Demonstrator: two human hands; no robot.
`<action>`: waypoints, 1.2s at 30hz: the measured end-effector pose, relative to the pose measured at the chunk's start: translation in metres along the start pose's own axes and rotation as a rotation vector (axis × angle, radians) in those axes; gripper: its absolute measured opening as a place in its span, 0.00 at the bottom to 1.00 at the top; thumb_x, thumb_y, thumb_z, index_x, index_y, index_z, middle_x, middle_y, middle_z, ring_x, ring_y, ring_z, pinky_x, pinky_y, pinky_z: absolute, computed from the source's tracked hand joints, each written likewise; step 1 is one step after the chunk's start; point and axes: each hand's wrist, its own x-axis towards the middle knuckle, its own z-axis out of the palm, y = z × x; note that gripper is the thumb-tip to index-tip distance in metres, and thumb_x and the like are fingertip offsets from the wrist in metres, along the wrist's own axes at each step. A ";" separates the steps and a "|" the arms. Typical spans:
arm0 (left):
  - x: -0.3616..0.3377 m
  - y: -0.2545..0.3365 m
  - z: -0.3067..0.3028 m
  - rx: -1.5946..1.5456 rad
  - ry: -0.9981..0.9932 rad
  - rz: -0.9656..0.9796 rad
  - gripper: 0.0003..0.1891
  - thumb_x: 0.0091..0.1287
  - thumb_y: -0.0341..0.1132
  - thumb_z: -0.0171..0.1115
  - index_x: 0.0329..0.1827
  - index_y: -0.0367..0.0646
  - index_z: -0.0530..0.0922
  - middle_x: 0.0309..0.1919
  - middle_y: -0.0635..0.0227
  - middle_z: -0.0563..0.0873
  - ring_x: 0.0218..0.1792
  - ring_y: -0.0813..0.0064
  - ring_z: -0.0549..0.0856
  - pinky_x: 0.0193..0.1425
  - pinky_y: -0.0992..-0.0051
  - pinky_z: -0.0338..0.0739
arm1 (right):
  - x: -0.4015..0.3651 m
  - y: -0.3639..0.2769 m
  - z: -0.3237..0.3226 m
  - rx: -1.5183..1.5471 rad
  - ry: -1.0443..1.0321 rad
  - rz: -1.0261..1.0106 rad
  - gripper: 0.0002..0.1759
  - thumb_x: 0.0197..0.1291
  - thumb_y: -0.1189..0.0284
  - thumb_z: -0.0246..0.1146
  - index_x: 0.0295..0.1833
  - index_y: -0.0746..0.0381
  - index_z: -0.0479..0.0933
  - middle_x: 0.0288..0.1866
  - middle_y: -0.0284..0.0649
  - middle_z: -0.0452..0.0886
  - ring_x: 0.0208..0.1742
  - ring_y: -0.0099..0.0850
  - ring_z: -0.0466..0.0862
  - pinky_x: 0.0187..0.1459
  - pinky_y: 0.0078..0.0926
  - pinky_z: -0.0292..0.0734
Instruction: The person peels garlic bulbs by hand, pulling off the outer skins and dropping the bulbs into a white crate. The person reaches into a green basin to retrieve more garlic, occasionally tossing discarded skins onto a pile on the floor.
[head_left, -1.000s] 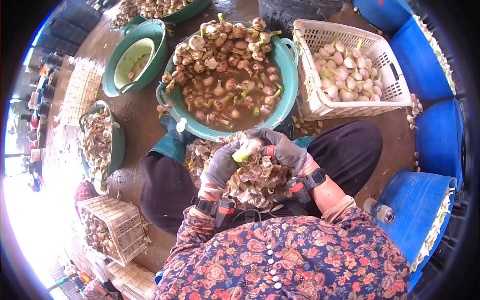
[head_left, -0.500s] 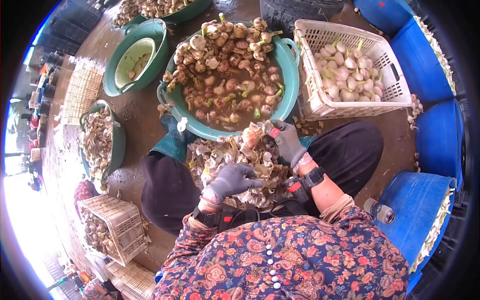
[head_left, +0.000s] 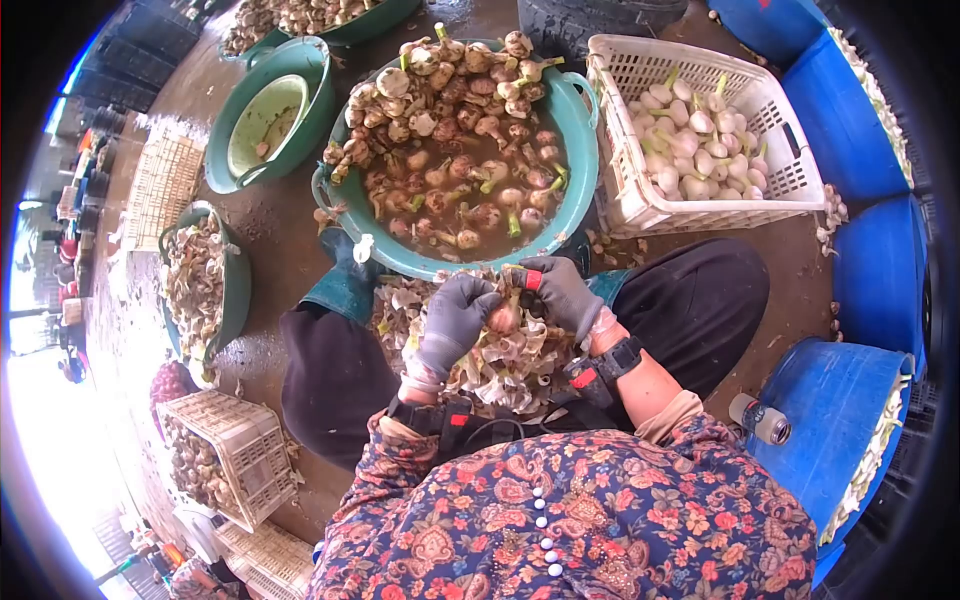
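Observation:
Both my hands, in grey gloves, meet over a heap of papery garlic peels (head_left: 510,365) between my legs. My right hand (head_left: 562,296) grips a pinkish garlic bulb (head_left: 504,319) near its top, the fingers wrapped round it. From the other side my left hand (head_left: 456,318) presses curled fingers against the same bulb; its fingertips are partly hidden. Just beyond them stands a green tub (head_left: 440,268) of muddy water with unpeeled garlic bulbs (head_left: 460,168) in it, heaped higher at the back.
A white crate (head_left: 690,218) of peeled garlic (head_left: 700,140) stands at the right of the tub. Blue barrels (head_left: 825,400) line the right side, near a can (head_left: 760,418). At left are a tub of peels (head_left: 195,280), nested basins (head_left: 268,120) and a garlic crate (head_left: 240,440).
My left hand has risen from the peels and closed in on the bulb. My right hand has come slightly lower and left, bringing the bulb down between both hands.

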 end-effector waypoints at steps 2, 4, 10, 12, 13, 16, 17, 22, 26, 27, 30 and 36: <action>-0.005 0.003 0.001 0.099 0.058 0.109 0.05 0.57 0.29 0.64 0.29 0.36 0.78 0.24 0.67 0.78 0.31 0.73 0.77 0.39 0.76 0.71 | 0.003 0.005 -0.001 0.121 -0.003 0.038 0.13 0.53 0.67 0.68 0.40 0.65 0.80 0.19 0.30 0.75 0.14 0.17 0.70 0.14 0.17 0.59; -0.009 0.001 0.003 0.046 0.087 0.111 0.05 0.57 0.28 0.63 0.29 0.36 0.78 0.25 0.67 0.78 0.30 0.73 0.77 0.38 0.76 0.71 | 0.003 0.010 -0.001 0.100 0.022 0.070 0.12 0.55 0.64 0.67 0.36 0.62 0.80 0.18 0.28 0.73 0.13 0.17 0.67 0.14 0.16 0.57; -0.028 0.007 -0.010 -0.020 -0.018 0.173 0.05 0.58 0.27 0.62 0.28 0.37 0.75 0.24 0.68 0.76 0.27 0.74 0.75 0.34 0.75 0.71 | 0.008 0.006 -0.024 0.364 0.195 0.123 0.11 0.58 0.62 0.61 0.37 0.60 0.78 0.25 0.31 0.77 0.16 0.19 0.71 0.17 0.20 0.63; -0.039 0.016 -0.015 0.076 -0.304 0.113 0.05 0.58 0.31 0.62 0.30 0.39 0.77 0.27 0.64 0.79 0.33 0.68 0.79 0.40 0.72 0.72 | 0.013 0.007 -0.033 0.434 0.226 0.133 0.14 0.59 0.58 0.59 0.36 0.58 0.77 0.23 0.30 0.75 0.16 0.19 0.70 0.16 0.19 0.63; -0.040 0.011 -0.018 0.075 -0.306 0.112 0.05 0.58 0.31 0.62 0.30 0.39 0.77 0.27 0.64 0.79 0.33 0.68 0.79 0.40 0.72 0.72 | 0.015 0.010 -0.036 0.473 0.241 0.141 0.16 0.59 0.55 0.57 0.35 0.58 0.76 0.22 0.29 0.75 0.16 0.19 0.69 0.16 0.19 0.62; -0.040 -0.008 -0.019 0.873 -0.718 -0.269 0.19 0.56 0.52 0.61 0.36 0.44 0.82 0.36 0.61 0.84 0.43 0.66 0.83 0.47 0.69 0.75 | 0.020 0.013 -0.039 0.595 0.278 0.154 0.21 0.61 0.48 0.54 0.34 0.56 0.74 0.20 0.28 0.72 0.15 0.19 0.68 0.15 0.18 0.62; -0.038 -0.011 -0.018 0.875 -0.719 -0.265 0.19 0.56 0.52 0.61 0.36 0.44 0.82 0.36 0.61 0.84 0.43 0.66 0.83 0.47 0.69 0.75 | 0.020 0.011 -0.039 0.635 0.292 0.156 0.23 0.61 0.46 0.53 0.33 0.55 0.74 0.19 0.27 0.72 0.15 0.19 0.67 0.15 0.17 0.62; -0.011 0.007 0.004 0.278 -0.078 -0.281 0.23 0.54 0.50 0.67 0.47 0.43 0.79 0.33 0.62 0.85 0.34 0.71 0.84 0.39 0.73 0.76 | 0.003 -0.005 -0.012 0.464 0.262 0.316 0.26 0.58 0.42 0.53 0.27 0.54 0.70 0.16 0.25 0.67 0.12 0.16 0.64 0.12 0.14 0.56; 0.010 0.016 0.030 0.421 0.148 -0.038 0.21 0.57 0.44 0.65 0.49 0.40 0.78 0.32 0.62 0.85 0.31 0.75 0.83 0.38 0.76 0.76 | 0.008 0.007 0.005 0.473 0.355 0.252 0.17 0.62 0.53 0.56 0.33 0.55 0.71 0.17 0.27 0.67 0.12 0.19 0.64 0.13 0.17 0.57; 0.012 0.007 0.031 0.421 0.148 -0.038 0.21 0.57 0.44 0.65 0.49 0.40 0.78 0.32 0.62 0.85 0.31 0.75 0.83 0.38 0.76 0.76 | 0.005 0.006 0.005 0.473 0.355 0.252 0.17 0.62 0.53 0.56 0.33 0.55 0.71 0.17 0.27 0.67 0.12 0.19 0.64 0.13 0.17 0.57; 0.015 0.006 0.025 0.003 0.020 -0.248 0.18 0.61 0.41 0.63 0.48 0.38 0.79 0.33 0.66 0.86 0.31 0.83 0.82 0.37 0.80 0.75 | 0.001 0.005 0.002 0.382 0.247 0.162 0.13 0.61 0.57 0.59 0.36 0.55 0.70 0.18 0.27 0.67 0.13 0.18 0.65 0.13 0.16 0.57; 0.018 -0.018 0.022 -0.135 0.016 -0.333 0.15 0.58 0.35 0.65 0.43 0.33 0.80 0.32 0.69 0.85 0.29 0.86 0.81 0.34 0.84 0.76 | -0.003 0.009 0.008 0.399 0.225 0.203 0.12 0.62 0.59 0.57 0.36 0.56 0.69 0.18 0.27 0.67 0.13 0.18 0.65 0.13 0.16 0.58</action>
